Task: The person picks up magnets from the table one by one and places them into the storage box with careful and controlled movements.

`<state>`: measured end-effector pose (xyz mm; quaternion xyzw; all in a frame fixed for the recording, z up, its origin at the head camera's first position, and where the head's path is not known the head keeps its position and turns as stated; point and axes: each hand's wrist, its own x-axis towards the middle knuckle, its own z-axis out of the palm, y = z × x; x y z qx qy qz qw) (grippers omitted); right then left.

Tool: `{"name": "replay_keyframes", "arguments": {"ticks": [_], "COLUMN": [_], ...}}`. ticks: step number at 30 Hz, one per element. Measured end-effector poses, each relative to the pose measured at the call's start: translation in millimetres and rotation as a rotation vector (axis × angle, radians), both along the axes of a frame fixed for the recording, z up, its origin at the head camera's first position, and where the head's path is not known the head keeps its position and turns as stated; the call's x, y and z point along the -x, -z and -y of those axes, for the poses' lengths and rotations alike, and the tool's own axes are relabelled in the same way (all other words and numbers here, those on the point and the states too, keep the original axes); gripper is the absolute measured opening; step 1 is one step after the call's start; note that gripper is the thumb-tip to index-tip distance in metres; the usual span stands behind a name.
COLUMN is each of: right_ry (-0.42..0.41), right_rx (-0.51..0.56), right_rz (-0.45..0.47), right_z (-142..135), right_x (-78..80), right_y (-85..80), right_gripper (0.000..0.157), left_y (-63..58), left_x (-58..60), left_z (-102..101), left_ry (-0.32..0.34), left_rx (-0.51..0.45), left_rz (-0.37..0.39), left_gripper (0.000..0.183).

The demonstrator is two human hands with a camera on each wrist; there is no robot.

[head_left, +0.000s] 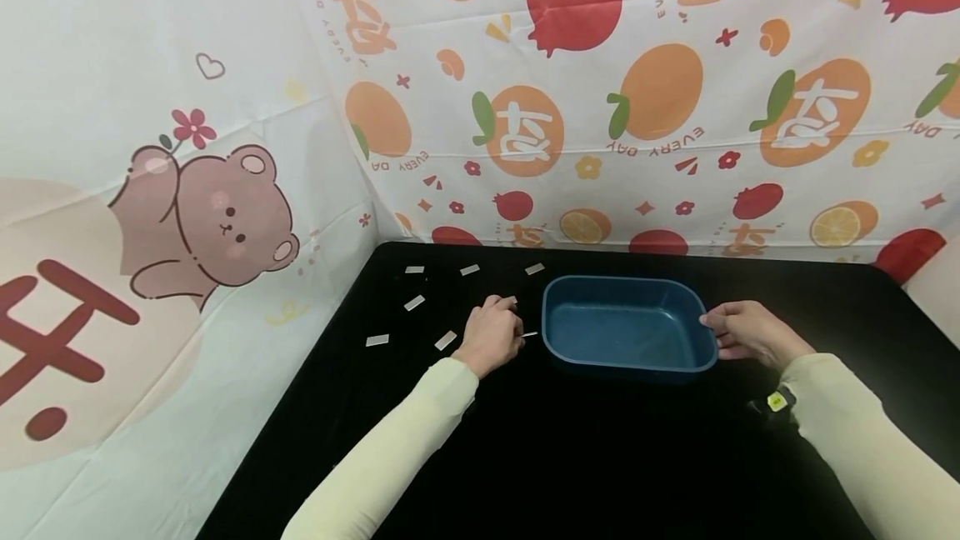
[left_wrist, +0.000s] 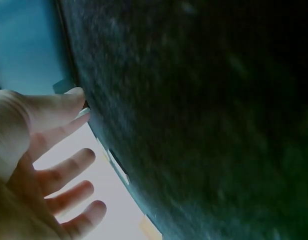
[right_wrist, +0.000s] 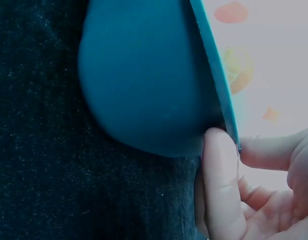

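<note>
A blue rectangular plastic basin (head_left: pixel 551 340) stands on the black table, its open side up. My right hand (head_left: pixel 753 332) pinches the basin's right rim, the thumb above and fingers beneath the lip (right_wrist: pixel 228 107). Left of the basin, my left hand (head_left: pixel 491 336) pinches a small flat rectangular piece (head_left: pixel 530 334) between thumb and index finger. That piece (left_wrist: pixel 64 86) juts past the thumb tip toward the basin, and the other fingers are spread in the left wrist view. Another pale piece (head_left: pixel 512 299) lies just beyond the left hand, partly hidden by it.
Several small pale rectangular pieces lie scattered on the table's left part, among them a near one (head_left: pixel 377 340) and a back one (head_left: pixel 534 268). A fruit-print cloth (head_left: pixel 585 123) hangs behind the black table (head_left: pixel 600 457), and a bear-print cloth (head_left: pixel 225 215) hangs at the left.
</note>
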<state>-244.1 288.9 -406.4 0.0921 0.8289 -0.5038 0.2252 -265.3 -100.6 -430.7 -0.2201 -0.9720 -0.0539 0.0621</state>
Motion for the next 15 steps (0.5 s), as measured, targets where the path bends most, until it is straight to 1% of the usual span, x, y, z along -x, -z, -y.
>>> {"name": "replay_keyframes", "arguments": {"ticks": [5, 8, 12, 15], "right_ry": [-0.007, -0.021, -0.052, -0.065], "right_rx": [0.0, 0.002, 0.006, 0.011], "right_rz": [0.002, -0.013, -0.043, -0.051], "right_z": [-2, -4, -5, -4], "right_x": [1.6, 1.8, 1.6, 1.5], "right_y": [3.4, 5.0, 7.3, 9.4], "right_gripper": [0.046, 0.047, 0.048, 0.045], "left_y": [-5.3, -8.4, -11.9, -14.7], "left_x": [-0.6, -0.1, 2.1, 3.5], "left_z": [11, 18, 26, 32], "left_ry": [0.006, 0.004, -0.026, -0.05], "left_rx": [-0.079, -0.115, -0.136, -0.149], "left_rz": [-0.037, -0.063, -0.111, -0.141], "left_gripper": [0.008, 0.01, 0.01, 0.009]}}
